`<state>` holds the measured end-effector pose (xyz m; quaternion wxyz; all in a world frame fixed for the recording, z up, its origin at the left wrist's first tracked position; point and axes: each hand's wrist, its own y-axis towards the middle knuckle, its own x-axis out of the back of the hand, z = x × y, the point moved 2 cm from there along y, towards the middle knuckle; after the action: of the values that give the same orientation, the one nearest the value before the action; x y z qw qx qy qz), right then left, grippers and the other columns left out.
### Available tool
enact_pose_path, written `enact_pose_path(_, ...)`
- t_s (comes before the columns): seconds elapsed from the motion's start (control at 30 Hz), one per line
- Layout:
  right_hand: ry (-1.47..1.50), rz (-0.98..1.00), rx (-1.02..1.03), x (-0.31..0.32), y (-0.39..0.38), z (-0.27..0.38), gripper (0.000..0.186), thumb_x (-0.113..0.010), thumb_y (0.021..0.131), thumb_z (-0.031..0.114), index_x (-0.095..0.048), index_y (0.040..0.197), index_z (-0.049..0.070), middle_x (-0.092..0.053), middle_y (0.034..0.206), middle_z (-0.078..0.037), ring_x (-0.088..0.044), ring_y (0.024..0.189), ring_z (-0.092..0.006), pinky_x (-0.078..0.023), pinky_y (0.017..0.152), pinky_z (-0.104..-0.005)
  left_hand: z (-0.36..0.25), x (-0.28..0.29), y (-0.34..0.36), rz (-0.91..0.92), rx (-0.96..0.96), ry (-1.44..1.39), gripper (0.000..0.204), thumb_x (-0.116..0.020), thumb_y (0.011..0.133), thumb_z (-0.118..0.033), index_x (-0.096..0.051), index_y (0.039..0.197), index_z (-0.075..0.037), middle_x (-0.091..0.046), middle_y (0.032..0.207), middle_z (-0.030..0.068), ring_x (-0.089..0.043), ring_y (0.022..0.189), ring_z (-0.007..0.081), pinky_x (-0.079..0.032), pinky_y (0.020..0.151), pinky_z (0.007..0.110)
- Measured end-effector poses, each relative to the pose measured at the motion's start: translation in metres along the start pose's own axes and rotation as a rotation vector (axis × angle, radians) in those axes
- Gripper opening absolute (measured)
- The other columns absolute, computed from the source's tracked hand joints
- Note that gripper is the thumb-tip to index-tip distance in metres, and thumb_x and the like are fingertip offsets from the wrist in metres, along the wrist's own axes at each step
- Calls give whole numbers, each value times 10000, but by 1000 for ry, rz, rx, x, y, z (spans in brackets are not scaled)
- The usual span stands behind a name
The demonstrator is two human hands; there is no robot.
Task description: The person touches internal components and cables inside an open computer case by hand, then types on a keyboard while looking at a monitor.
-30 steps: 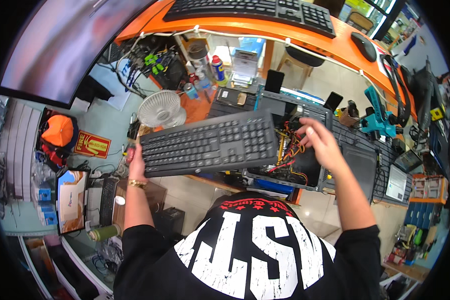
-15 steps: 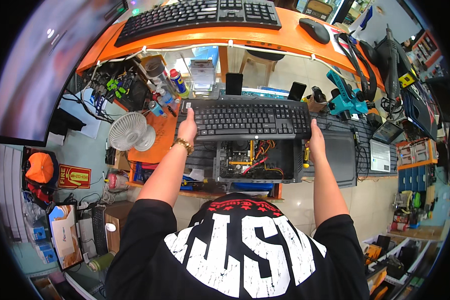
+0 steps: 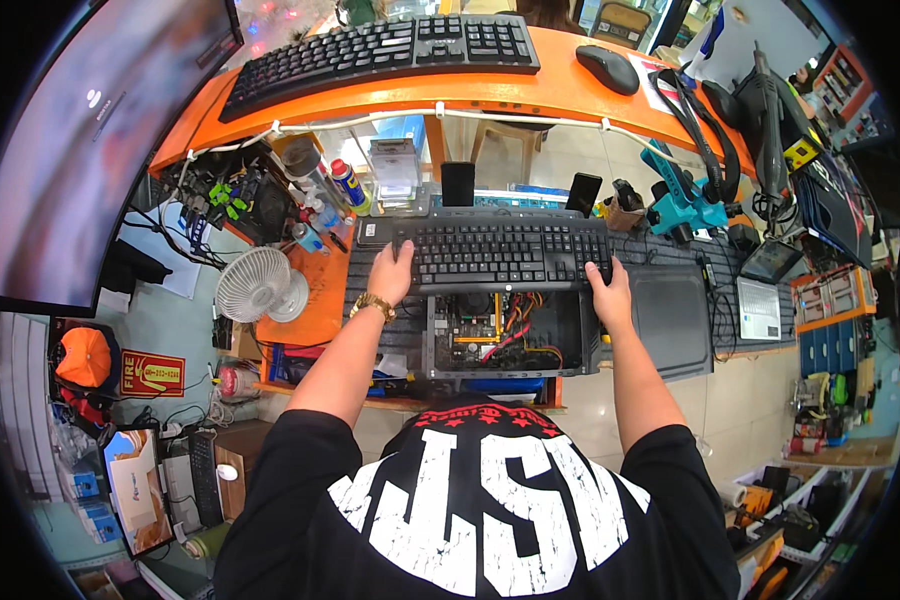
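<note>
A black keyboard [image 3: 485, 256] lies level across the far part of an open computer case [image 3: 438, 345], hiding some of it. My left hand [image 3: 391, 274] grips the keyboard's left end, thumb on top; a gold bracelet circles that wrist. At the other end, my right hand [image 3: 610, 294] has its thumb over the number keys and its fingers along the right edge. Whether the keyboard rests on the case or is held just above it I cannot tell. Below its near edge show a motherboard [image 3: 470, 322] and red, yellow and black cables [image 3: 518, 318].
A dark panel [image 3: 670, 320] lies right of the case. A white fan [image 3: 255, 284] and spray can [image 3: 348, 184] stand left. Beyond are two dark phones [image 3: 458, 184], a teal tool [image 3: 680, 205], and an orange shelf [image 3: 560, 75] with another keyboard [image 3: 380, 52] and a mouse [image 3: 608, 70].
Both hands have shifted on the keyboard, with the right thumb now over its keys. The keyboard sits slightly lower and to the left in view; the whole view has shifted a little too.
</note>
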<state>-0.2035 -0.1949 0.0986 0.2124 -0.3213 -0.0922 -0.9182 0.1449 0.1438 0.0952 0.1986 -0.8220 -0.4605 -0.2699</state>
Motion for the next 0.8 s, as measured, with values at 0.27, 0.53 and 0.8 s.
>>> enact_pose_path(0.27,-367,-31,738,-1,-45,62,858,-930,899,427,-607,1587,28,-587,1601,-198,-519,1519,-439,-357,1324,-617,-54,6,-54,-145,-551,420,884,-840,984,-555,-561,1665,-66,-522,1689,249,-459,1574,470,-374,1286,623)
enact_pose_path(0.53,-395,96,901,-16,-41,83,780,-907,899,387,-649,1544,32,-649,1549,-160,-536,1511,-425,-320,1355,-664,-63,-4,-50,128,-519,588,1084,-898,840,-722,-526,1711,-196,-361,1835,221,-250,1718,520,-296,1297,813)
enact_pose_path(0.8,-400,96,927,-33,-39,77,755,-897,901,303,-626,1558,49,-632,1560,-171,-538,1494,-423,-286,1375,-687,-63,5,-51,176,-436,540,1079,-988,810,-590,-528,1698,-185,-328,1857,193,-242,1736,484,-362,1256,831)
